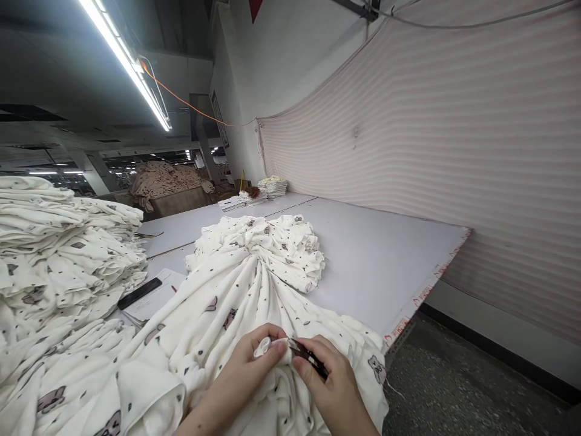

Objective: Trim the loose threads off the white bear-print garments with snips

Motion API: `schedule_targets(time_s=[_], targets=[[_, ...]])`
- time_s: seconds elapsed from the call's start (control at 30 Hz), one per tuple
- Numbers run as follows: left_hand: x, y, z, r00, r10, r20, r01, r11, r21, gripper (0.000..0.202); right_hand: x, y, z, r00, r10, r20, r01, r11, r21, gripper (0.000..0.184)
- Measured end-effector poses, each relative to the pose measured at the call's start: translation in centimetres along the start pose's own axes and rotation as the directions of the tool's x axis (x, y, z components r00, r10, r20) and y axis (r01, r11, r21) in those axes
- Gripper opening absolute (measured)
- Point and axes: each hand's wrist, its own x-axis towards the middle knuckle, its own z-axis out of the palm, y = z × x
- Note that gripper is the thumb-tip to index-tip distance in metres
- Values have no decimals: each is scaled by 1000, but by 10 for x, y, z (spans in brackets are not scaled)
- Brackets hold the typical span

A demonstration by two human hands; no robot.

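A white garment printed with small bears (236, 290) lies bunched across the table in front of me. My left hand (245, 369) pinches a small fold of this fabric at its near edge. My right hand (333, 381) is closed on a small dark tool (308, 356), likely thread snips, whose tip touches the pinched fold. Both hands sit close together at the bottom middle of the view.
A tall stack of the same printed garments (59, 242) stands on the left. A dark phone-like object (140, 293) lies on papers beside it. The grey table (376, 260) ends at an edge on the right, above a dark floor. A striped fabric wall (454, 151) hangs behind.
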Motion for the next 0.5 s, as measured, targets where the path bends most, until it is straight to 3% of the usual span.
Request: schedule_targets(time_s=[0.33,0.43,0.5], targets=[[2,-1,6,992,77,98,-86,992,94,19,7,2,1,993,109,44,-113,988,108,24],[5,-1,-3,996,81,-46,-77,993,91,22,2,5,-5,975,224,-8,-215,944,250,28],[9,-2,-22,977,14,-215,-33,996,-84,22,-7,11,-14,943,319,-93,-275,906,321,30]])
